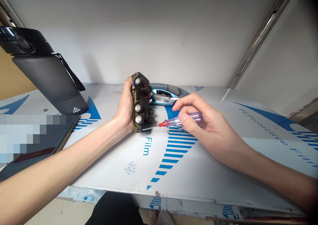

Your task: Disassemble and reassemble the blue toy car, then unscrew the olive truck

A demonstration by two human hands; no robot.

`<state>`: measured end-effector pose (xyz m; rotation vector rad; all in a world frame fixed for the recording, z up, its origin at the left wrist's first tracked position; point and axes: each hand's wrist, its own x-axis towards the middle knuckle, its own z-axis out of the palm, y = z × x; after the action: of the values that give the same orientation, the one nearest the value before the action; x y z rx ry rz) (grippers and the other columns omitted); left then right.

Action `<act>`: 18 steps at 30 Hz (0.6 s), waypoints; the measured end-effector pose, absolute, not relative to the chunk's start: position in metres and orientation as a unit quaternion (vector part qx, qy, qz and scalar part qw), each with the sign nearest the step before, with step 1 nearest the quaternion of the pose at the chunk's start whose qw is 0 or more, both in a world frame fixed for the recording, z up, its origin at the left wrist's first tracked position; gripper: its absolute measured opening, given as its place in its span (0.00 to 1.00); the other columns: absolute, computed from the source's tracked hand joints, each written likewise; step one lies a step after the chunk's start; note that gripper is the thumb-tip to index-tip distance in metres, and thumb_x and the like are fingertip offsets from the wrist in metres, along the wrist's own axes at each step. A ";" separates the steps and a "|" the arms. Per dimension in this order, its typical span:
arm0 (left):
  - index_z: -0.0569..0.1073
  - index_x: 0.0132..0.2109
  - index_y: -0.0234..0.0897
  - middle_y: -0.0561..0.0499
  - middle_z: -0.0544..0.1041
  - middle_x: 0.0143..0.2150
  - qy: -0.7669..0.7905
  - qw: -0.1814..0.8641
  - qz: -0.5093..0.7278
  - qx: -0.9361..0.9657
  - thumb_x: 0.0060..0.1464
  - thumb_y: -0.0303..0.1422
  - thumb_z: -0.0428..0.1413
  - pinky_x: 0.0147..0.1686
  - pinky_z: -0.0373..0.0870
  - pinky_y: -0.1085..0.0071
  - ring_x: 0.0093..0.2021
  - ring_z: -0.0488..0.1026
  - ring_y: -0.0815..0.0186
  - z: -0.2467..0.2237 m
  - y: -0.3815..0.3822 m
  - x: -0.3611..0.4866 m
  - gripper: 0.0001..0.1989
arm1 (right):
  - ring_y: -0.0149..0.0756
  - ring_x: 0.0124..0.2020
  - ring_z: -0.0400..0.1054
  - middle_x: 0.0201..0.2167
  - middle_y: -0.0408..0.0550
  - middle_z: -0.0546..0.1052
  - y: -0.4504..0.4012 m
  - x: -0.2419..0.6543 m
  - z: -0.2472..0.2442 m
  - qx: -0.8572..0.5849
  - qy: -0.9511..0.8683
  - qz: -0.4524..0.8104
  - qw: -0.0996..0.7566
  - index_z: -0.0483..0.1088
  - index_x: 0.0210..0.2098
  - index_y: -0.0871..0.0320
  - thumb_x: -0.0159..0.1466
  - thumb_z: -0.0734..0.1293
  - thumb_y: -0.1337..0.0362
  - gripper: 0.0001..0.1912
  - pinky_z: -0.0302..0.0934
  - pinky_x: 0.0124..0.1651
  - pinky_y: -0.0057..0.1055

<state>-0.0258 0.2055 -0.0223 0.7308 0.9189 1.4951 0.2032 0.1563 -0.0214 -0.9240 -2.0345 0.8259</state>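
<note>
My left hand (124, 100) is closed around a dark olive toy truck (142, 102), tipped on its side so that its black underside and several wheels face right. In my right hand (198, 119) is a screwdriver (179, 120) with a clear purple handle and a red collar. Its thin shaft points left, and the tip is at the lower end of the truck's underside; whether it touches a screw I cannot tell. Behind the truck a blue and silver toy car (166, 94) marked 06 stands on the table, partly hidden by the truck and my left fingers.
A large dark grey water bottle (49, 76) stands at the left. In front of it lies a flat dark-edged object (49, 152), partly blurred out. The table (111, 172) is covered in printed protective film and backs onto a pale wall (159, 36) with metal posts.
</note>
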 end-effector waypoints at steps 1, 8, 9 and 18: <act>0.78 0.36 0.39 0.48 0.81 0.29 0.392 0.582 0.639 0.316 0.64 0.65 0.49 0.17 0.68 0.70 0.19 0.71 0.67 -0.022 0.206 -0.026 0.33 | 0.33 0.35 0.70 0.37 0.39 0.74 0.157 0.204 -0.021 -0.342 -0.800 0.317 0.378 0.68 0.52 0.45 0.75 0.67 0.62 0.08 0.62 0.37 0.31; 0.78 0.37 0.38 0.48 0.80 0.28 0.388 0.589 0.632 0.322 0.64 0.65 0.49 0.18 0.70 0.69 0.19 0.70 0.67 -0.024 0.207 -0.027 0.33 | 0.32 0.25 0.57 0.24 0.36 0.63 0.156 0.202 -0.022 -0.359 -0.793 0.323 0.373 0.70 0.47 0.46 0.79 0.60 0.53 0.09 0.51 0.29 0.32; 0.78 0.36 0.38 0.48 0.80 0.28 0.389 0.591 0.629 0.322 0.64 0.65 0.49 0.18 0.70 0.69 0.19 0.70 0.67 -0.025 0.207 -0.027 0.34 | 0.32 0.25 0.58 0.24 0.36 0.63 0.156 0.201 -0.021 -0.357 -0.794 0.324 0.370 0.70 0.47 0.46 0.78 0.61 0.56 0.07 0.52 0.30 0.32; 0.77 0.36 0.40 0.50 0.78 0.27 0.397 0.593 0.623 0.319 0.63 0.65 0.49 0.16 0.68 0.67 0.18 0.69 0.65 -0.022 0.204 -0.025 0.33 | 0.33 0.26 0.59 0.26 0.38 0.66 0.156 0.202 -0.019 -0.350 -0.804 0.321 0.358 0.72 0.47 0.46 0.78 0.61 0.57 0.08 0.53 0.31 0.33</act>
<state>-0.0251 0.2041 -0.0216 0.7417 0.9237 1.4494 0.2020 0.1559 -0.0194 -0.9038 -2.0735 0.8278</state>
